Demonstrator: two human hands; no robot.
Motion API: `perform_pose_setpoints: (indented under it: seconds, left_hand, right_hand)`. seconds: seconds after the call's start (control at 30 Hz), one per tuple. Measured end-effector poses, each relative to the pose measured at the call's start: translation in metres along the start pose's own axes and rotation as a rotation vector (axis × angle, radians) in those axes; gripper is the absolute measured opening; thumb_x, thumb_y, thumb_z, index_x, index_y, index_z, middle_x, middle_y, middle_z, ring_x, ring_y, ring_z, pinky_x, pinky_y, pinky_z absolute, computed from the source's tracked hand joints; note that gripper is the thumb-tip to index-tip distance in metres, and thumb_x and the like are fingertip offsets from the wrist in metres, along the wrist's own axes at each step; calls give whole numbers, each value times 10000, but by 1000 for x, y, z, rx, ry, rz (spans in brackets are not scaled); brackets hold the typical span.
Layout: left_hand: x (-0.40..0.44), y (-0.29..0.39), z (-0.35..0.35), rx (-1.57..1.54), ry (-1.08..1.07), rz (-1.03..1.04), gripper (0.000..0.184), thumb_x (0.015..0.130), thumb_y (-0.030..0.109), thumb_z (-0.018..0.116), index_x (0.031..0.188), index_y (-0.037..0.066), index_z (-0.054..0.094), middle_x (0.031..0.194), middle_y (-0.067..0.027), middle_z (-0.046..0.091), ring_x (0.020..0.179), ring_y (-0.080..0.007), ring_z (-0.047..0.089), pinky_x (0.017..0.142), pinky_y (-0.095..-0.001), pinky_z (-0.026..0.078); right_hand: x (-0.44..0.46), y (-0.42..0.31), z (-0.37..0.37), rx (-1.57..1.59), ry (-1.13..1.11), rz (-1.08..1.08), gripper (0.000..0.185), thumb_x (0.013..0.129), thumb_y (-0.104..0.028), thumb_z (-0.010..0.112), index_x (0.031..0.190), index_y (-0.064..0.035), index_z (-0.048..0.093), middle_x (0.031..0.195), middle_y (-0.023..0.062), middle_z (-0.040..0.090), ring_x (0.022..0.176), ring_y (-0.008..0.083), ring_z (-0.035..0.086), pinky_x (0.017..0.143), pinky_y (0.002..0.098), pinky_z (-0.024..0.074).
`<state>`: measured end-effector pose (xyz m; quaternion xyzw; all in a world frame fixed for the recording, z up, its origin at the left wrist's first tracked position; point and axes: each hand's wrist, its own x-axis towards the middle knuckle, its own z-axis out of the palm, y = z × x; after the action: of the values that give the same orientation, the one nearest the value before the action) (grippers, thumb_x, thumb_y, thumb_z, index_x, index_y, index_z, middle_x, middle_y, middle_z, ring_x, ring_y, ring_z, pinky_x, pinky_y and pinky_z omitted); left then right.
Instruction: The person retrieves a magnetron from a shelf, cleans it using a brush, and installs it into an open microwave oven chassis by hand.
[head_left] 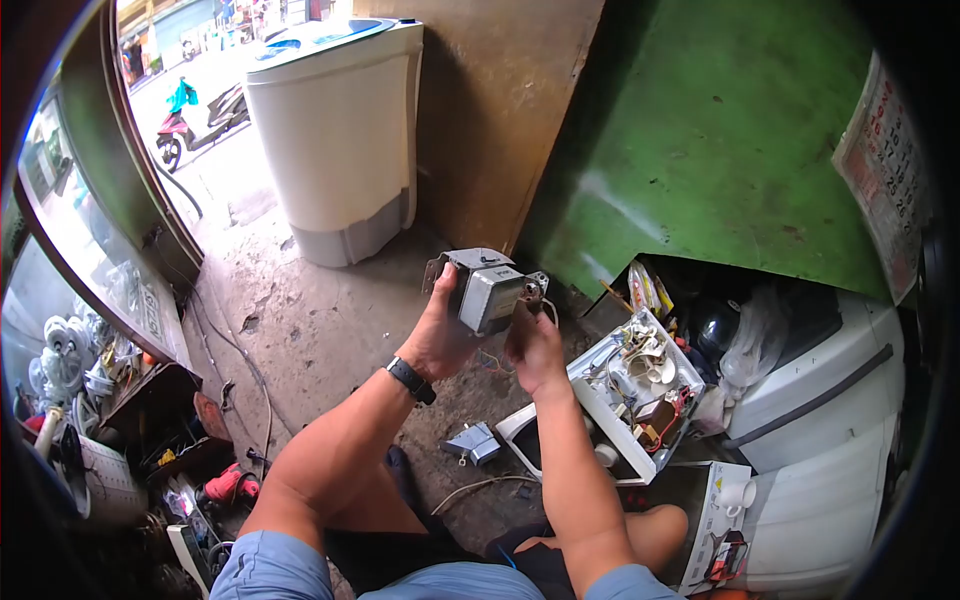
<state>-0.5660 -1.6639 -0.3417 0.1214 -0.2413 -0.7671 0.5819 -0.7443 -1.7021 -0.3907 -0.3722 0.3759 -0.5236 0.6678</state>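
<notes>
Unit is up off the floor, held in front of the person, between both hands. Left hand: clamped on the unit's left side, thumb up along the edge. Right hand: closed on the right end, by the small fitting there. So grip on both sides, nothing loose.

Step in hand, my read: handling the unit in the air, perhaps looking it over or working at the fitting end. No tool shows in either hand. Next move, as judged: left hand would need to bear the weight if the right is to shift or free its fingers; unit looks heavy and hard-edged, so a slip is the risk.

Grey box sits on the floor below, apart from the unit. White casing full of wires and small parts is to the right of it.

Hard to make out: unit's underside and most of the left fingers, hidden; the dark bit by the right fingers, could be shadow or part of the unit; label text, too small. Right forearm covers part of the white frame beside the casing. Image corners are black, cutting off the room's edges.
</notes>
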Motion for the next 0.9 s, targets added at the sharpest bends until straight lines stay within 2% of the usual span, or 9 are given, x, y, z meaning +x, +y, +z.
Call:
perform_pose_setpoints:
  seconds: [0.07, 0.17, 0.4, 0.57, 0.6, 0.7, 0.77, 0.83, 0.9]
  left_hand:
    - [-3, 4, -2, 10, 17, 6, 878, 906, 759, 651, 1546, 182, 479, 1520, -74, 559, 1389, -263, 528, 1158, -497, 442]
    - [-9, 15, -7, 93, 196, 7, 812, 911, 705, 696, 1510, 192, 504, 1488, -78, 576, 1379, -272, 538, 1138, -592, 451]
    - [-3, 21, -26, 184, 377, 94, 607, 958, 600, 708, 1380, 200, 532, 1382, -49, 594, 1285, -258, 582, 1037, -600, 493]
    - [11, 2, -37, 266, 500, 138, 568, 985, 548, 690, 1362, 174, 487, 1414, -69, 566, 1304, -247, 572, 1015, -583, 505]
    - [12, -3, -34, 334, 556, 172, 594, 985, 540, 694, 1384, 171, 454, 1449, -68, 533, 1329, -249, 550, 1020, -604, 491]
    - [20, -8, -40, 413, 596, 253, 701, 985, 425, 747, 1449, 139, 305, 1423, -107, 520, 1290, -251, 529, 950, -575, 518]
    - [24, -9, -38, 429, 700, 176, 699, 970, 520, 727, 1450, 175, 353, 1501, -65, 470, 1375, -259, 500, 1013, -660, 470]
    - [23, -8, -43, 381, 691, 144, 739, 956, 510, 749, 1444, 153, 325, 1491, -92, 467, 1368, -284, 492, 991, -647, 484]
    - [20, -13, -48, 330, 688, 110, 779, 943, 501, 770, 1439, 130, 297, 1481, -118, 464, 1361, -309, 484, 969, -634, 497]
  right_hand:
    - [4, 1, 4, 47, 94, -77, 193, 1007, -265, 740, 1112, -143, 634, 863, -27, 662, 624, 84, 549, 514, 229, 381]
    - [4, -21, -5, -240, 266, -484, 207, 1045, -253, 680, 1114, -103, 557, 912, 46, 682, 708, 113, 635, 624, 261, 537]
    - [-38, -62, 41, -377, -122, -783, 298, 1062, -200, 670, 1268, -38, 528, 1140, 103, 648, 895, 153, 656, 843, 284, 571]
    - [-30, -53, 77, -835, -271, -986, 241, 965, -217, 785, 1110, -71, 661, 1070, 134, 726, 968, 292, 719, 826, 393, 558]
    - [-16, -55, 72, -810, -202, -922, 234, 956, -204, 791, 1102, -71, 665, 1037, 129, 715, 945, 315, 717, 814, 393, 562]
    - [22, -80, 57, -1056, 390, -1364, 160, 954, -121, 766, 1044, -52, 654, 1013, 125, 654, 951, 329, 687, 775, 442, 566]
    - [14, -83, 63, -952, 325, -1177, 155, 971, -134, 756, 1048, -61, 643, 976, 125, 648, 895, 305, 692, 733, 409, 560]
    - [-1, -61, 67, -807, -195, -884, 162, 979, -164, 754, 1032, -63, 640, 903, 119, 640, 761, 271, 691, 673, 393, 549]
    - [23, -53, 48, -889, -73, -803, 148, 1020, -191, 722, 1006, -66, 645, 911, 77, 654, 669, 143, 670, 590, 305, 544]
